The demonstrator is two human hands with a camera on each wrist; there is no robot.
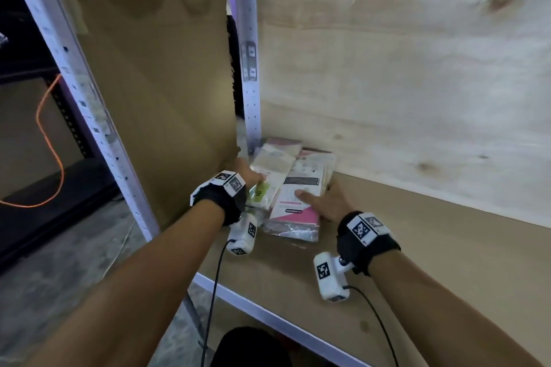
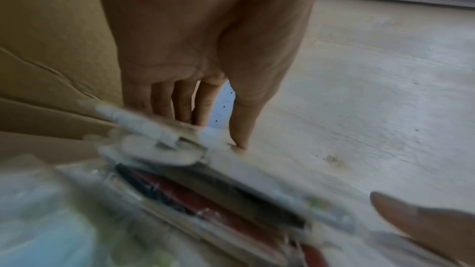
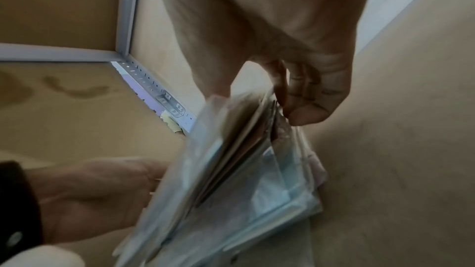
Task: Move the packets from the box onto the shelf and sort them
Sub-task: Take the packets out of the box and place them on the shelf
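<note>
Both hands are squaring the packets [image 1: 290, 185] in the shelf's [image 1: 417, 247] far-left corner: left hand [image 1: 247, 174] gripping the green-labelled stack [image 1: 262, 188], right hand [image 1: 328, 202] clasping the pink-labelled stack [image 1: 298, 205], thumb on top; best keeping the stacks apart while aligning edges.

The shelf [image 1: 417, 247] is a flat brown board with a pale metal edge along the front. A pile of packets [image 1: 293, 188] lies right on the board, in its back left corner. The pile is close to the metal post [image 1: 250, 68] that stands in that corner.
</note>
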